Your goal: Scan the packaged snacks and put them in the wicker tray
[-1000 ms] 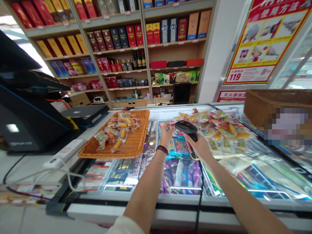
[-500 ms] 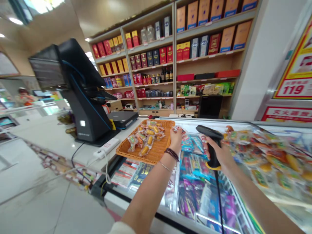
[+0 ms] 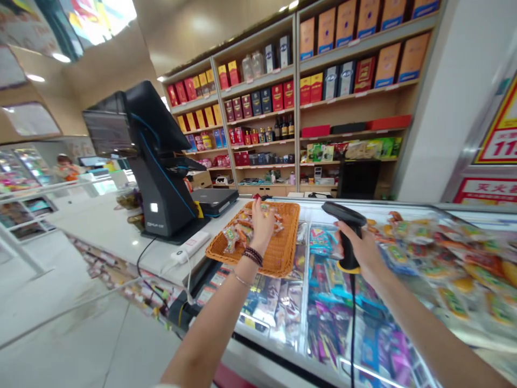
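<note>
My left hand is over an orange wicker basket, its fingers bent down among small wrapped snacks in clear packets. Its fingertips are partly hidden, and what they hold cannot be made out. A black handheld barcode scanner with a yellow-edged base stands upright in my right hand. My fingers wrap around its handle, and its cable hangs down. Beneath the scanner lies the glass top of a chest freezer, with blue and purple packets showing inside.
A black register terminal and a flat black device stand on the white counter. A white power strip lies near the counter's edge. More wrapped snacks are heaped at right. Shelves of boxes line the back; a person is far left.
My left hand has moved left from the basket's right rim to over the snacks inside it. My right hand still holds the scanner. The camera view has shifted slightly left.
</note>
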